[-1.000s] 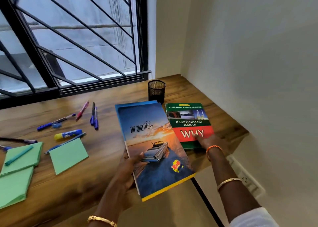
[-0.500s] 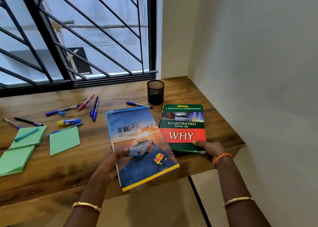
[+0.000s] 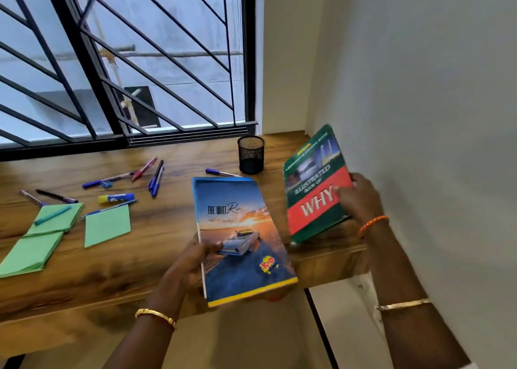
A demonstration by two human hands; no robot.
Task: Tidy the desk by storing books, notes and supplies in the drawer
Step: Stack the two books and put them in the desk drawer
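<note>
The green book (image 3: pixel 316 189) is smeared by motion, so its small title lines cannot be read. The right hand (image 3: pixel 359 198) covers its right edge, and its back cover is hidden. The left hand (image 3: pixel 193 259) has its fingers tucked out of sight under the blue notebook (image 3: pixel 240 240). The desk (image 3: pixel 112 270) is cut off at the picture's left edge, as is the nearest green note pad (image 3: pixel 28 254). Print on the glue stick (image 3: pixel 116 198) is too small to read.

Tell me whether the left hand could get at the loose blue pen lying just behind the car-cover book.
Probably not yet: the left hand grips the car-cover book, which lies between it and the blue pen. Nothing covers the pen itself.
</note>
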